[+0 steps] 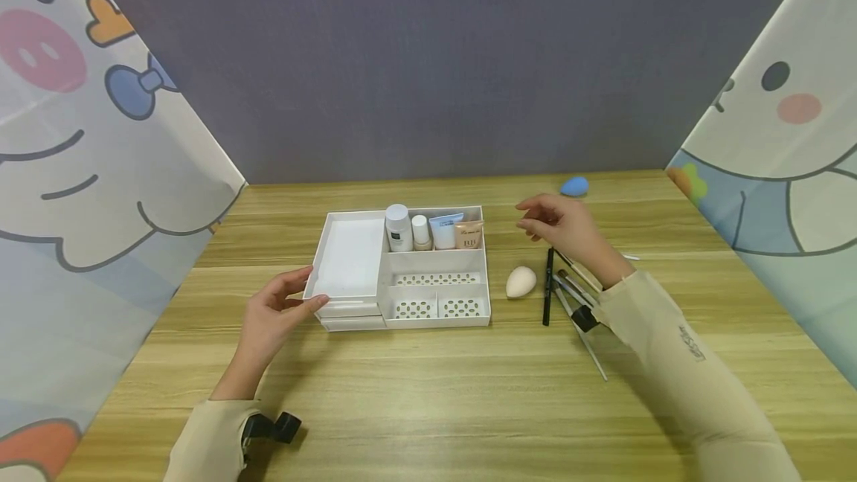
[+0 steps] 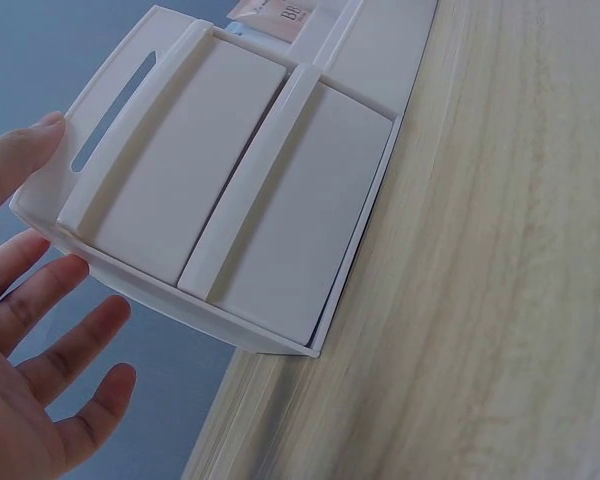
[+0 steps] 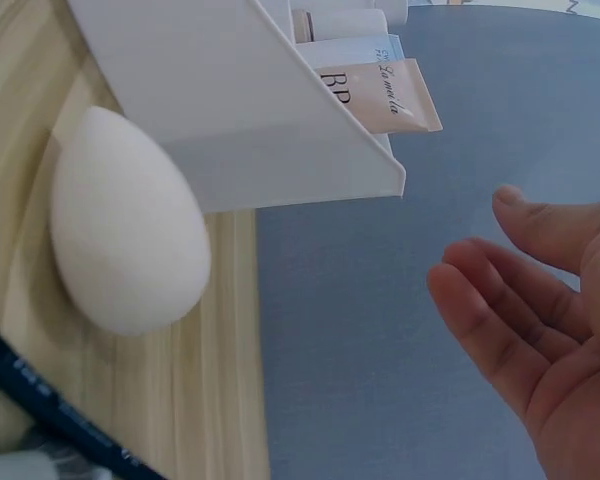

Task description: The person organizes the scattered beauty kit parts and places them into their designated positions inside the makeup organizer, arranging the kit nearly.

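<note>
A white makeup organizer (image 1: 437, 322) stands on the table, with two drawers in its front left. My left hand (image 1: 271, 317) grips its front left corner, thumb at the front edge and fingers along the side; the other fingers spread free in the left wrist view. The back compartment holds a white bottle (image 1: 399, 230), a smaller white-capped bottle (image 1: 420, 231), a light blue tube (image 1: 445, 230) and a beige BB cream tube (image 1: 469, 235). Right of the organizer, above the table, my right hand (image 1: 565, 227) holds nothing, its fingers loosely bent.
A cream makeup sponge (image 1: 521, 282) lies just right of the organizer. Beyond it are a black pen-like stick (image 1: 547, 288) and several brushes (image 1: 581, 333), partly under the right forearm. A blue sponge (image 1: 574, 186) lies near the table's back edge, before a grey wall (image 1: 428, 80).
</note>
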The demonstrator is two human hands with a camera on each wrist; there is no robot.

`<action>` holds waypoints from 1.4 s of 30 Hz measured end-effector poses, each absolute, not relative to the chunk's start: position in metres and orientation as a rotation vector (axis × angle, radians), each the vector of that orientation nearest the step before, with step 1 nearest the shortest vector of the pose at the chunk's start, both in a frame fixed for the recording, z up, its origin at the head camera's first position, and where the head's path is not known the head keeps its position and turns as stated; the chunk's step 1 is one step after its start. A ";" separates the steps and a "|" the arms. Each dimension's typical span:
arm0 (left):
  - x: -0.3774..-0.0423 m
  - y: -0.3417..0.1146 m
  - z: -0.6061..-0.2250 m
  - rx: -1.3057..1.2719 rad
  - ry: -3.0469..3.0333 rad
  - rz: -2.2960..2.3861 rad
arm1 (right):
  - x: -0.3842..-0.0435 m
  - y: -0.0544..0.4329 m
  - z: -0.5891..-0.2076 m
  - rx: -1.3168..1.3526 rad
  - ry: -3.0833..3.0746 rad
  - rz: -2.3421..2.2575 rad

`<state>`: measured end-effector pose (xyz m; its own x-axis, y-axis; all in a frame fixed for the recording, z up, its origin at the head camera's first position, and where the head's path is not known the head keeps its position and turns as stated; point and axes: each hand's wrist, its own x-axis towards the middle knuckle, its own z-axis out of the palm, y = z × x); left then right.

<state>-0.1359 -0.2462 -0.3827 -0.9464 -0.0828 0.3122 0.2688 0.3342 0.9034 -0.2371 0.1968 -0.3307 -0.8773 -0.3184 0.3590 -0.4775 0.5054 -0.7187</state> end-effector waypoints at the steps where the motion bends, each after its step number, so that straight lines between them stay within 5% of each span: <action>1: -0.136 -0.246 -0.383 -0.167 -2.301 -1.645 | -0.236 0.198 -0.332 0.672 -2.572 1.310; 42: -0.136 -0.246 -0.382 -0.156 -2.305 -1.640 | -0.199 0.228 -0.390 0.401 -3.106 1.346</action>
<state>-0.1355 -0.2456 -0.3818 -0.9467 -0.0887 0.3096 0.2634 0.3398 0.9029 -0.1991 0.2285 -0.3898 -0.9372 -0.3151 -0.1494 -0.1065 0.6667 -0.7377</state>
